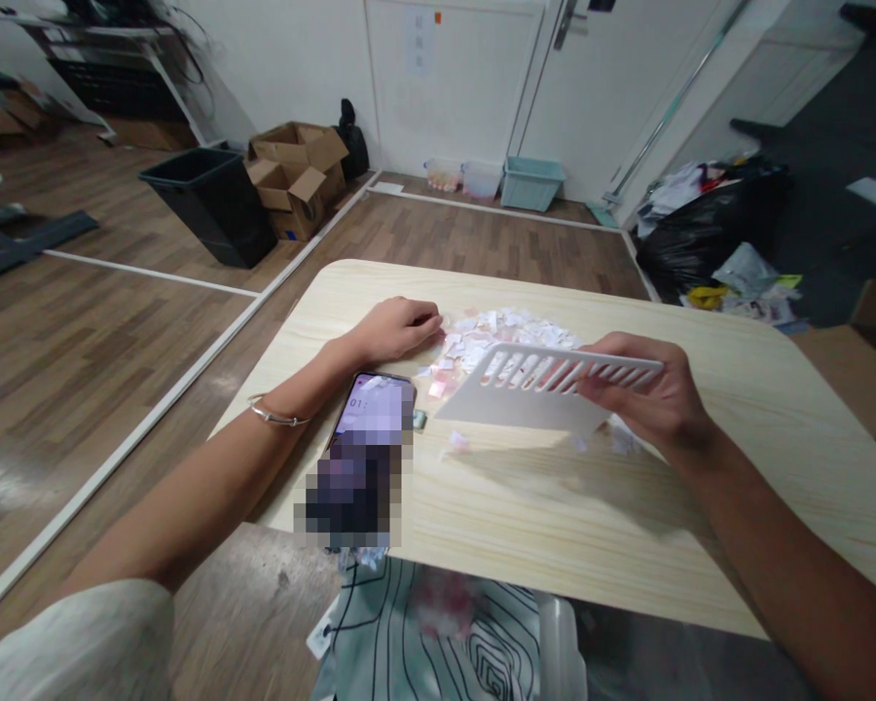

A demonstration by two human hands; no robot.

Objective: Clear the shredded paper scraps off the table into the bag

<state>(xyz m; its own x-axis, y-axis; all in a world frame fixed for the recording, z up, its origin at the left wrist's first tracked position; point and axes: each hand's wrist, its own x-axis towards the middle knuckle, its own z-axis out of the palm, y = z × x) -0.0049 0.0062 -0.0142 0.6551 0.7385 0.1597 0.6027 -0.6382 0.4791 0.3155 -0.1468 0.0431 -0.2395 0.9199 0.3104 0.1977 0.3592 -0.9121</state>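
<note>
My right hand (646,394) grips the slotted end of a white plastic scraper (529,409), its broad flat edge held low over the table. Behind the scraper lies a heap of small torn paper scraps (515,324), mostly white with some pink, partly hidden by it. A few loose scraps (458,443) lie on the near side. My left hand (401,326) rests on the table at the heap's left edge, fingers curled together, with nothing visible in them. Beside my left forearm lies a phone (376,404), its screen lit, with a small pale green object (419,420) next to it.
The light wooden table (526,526) has rounded corners. Below its near edge are patterned cloth (380,623) and a translucent plastic container (562,647). Beyond stand a black bin (219,209), cardboard boxes (299,161), a teal basket (531,185) and a black bag (715,229).
</note>
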